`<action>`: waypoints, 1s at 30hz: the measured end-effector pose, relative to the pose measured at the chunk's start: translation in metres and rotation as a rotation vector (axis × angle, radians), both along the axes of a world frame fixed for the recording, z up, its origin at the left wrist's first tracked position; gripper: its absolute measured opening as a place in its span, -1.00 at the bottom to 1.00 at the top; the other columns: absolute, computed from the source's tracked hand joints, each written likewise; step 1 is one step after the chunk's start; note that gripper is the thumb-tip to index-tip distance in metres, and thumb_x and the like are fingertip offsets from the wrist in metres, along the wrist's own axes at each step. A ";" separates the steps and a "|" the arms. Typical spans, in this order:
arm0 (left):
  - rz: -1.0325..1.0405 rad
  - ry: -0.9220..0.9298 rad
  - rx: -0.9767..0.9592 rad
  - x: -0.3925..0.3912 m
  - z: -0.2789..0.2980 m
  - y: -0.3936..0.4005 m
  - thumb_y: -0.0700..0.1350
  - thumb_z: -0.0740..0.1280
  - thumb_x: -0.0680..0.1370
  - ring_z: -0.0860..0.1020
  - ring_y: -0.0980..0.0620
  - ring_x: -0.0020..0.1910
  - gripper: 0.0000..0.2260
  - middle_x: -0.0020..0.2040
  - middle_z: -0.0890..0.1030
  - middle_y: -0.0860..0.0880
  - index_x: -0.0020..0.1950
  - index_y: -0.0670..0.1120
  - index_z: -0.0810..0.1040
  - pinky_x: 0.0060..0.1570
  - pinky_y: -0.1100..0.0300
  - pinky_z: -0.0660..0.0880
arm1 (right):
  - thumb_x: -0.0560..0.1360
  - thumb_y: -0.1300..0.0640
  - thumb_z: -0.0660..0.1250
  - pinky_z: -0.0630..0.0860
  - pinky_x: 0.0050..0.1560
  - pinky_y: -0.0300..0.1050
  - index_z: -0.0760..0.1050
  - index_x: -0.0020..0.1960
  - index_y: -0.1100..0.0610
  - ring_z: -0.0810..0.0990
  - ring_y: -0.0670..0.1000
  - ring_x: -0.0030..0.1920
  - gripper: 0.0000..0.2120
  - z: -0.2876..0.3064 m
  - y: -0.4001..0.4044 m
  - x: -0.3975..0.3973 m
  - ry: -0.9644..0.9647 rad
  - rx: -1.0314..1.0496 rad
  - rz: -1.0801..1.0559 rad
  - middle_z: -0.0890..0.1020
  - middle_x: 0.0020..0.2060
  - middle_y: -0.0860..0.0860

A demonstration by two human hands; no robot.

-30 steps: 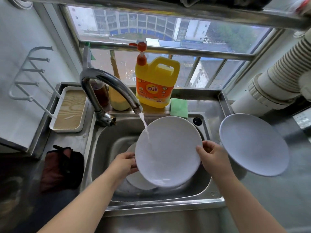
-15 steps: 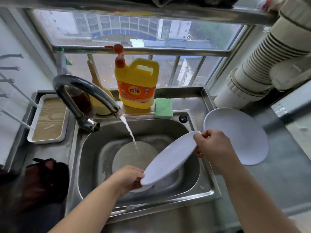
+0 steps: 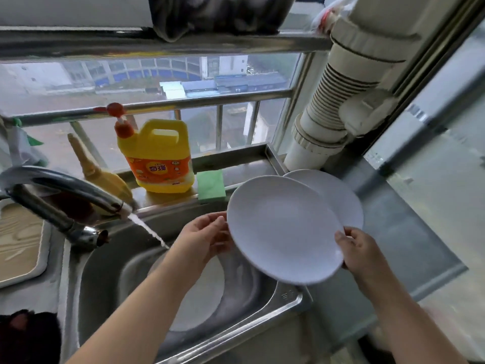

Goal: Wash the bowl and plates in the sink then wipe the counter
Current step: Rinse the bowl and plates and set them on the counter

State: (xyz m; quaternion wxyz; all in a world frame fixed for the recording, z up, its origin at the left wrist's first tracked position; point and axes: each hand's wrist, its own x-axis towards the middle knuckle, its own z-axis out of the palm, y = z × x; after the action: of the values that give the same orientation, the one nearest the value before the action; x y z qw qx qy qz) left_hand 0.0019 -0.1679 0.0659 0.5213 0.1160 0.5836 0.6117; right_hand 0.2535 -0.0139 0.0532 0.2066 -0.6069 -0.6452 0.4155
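- Plate (image 3: 283, 232) in both hands has left the water stream since a second ago, when it stood under the faucet (image 3: 68, 198); now it is to the right of the sink (image 3: 288, 295), over its right rim.
- Left hand (image 3: 202, 240) touches the plate's left edge with fingers only lightly bent; I cannot tell how firmly it holds.
- Right hand (image 3: 359, 253) pinches the near right edge, thumb on top and fingers under.
- Second plate (image 3: 338, 195) lies on the counter (image 3: 409, 245) right of the sink, and the carried plate now overlaps it, so I judge that it is going onto that one as rinsed.
- One more white dish (image 3: 202, 298) stays at the bottom of the sink, partly hidden by the left arm; whether it is the bowl I cannot tell.
- Water still runs from the faucet into the sink.
- Washing seems well along; the dish in the sink and the wiping of the counter remain.
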 end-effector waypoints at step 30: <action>0.010 0.248 -0.484 0.007 -0.104 -0.014 -0.22 0.20 0.62 0.57 -0.13 -0.16 -0.87 -0.09 0.61 -0.21 0.04 -0.16 0.53 -0.17 0.07 0.53 | 0.50 0.01 0.33 0.49 -0.10 0.07 0.39 0.18 0.23 0.49 0.26 0.08 -0.62 -0.024 0.075 0.017 -0.401 0.505 -0.131 0.50 0.11 0.21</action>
State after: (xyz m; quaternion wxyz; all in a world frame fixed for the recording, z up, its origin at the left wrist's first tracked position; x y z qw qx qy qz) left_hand 0.0088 -0.1820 -0.0380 0.4552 0.0591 0.7729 0.4381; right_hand 0.2706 0.0608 0.0294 0.2456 -0.6464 -0.7153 0.1006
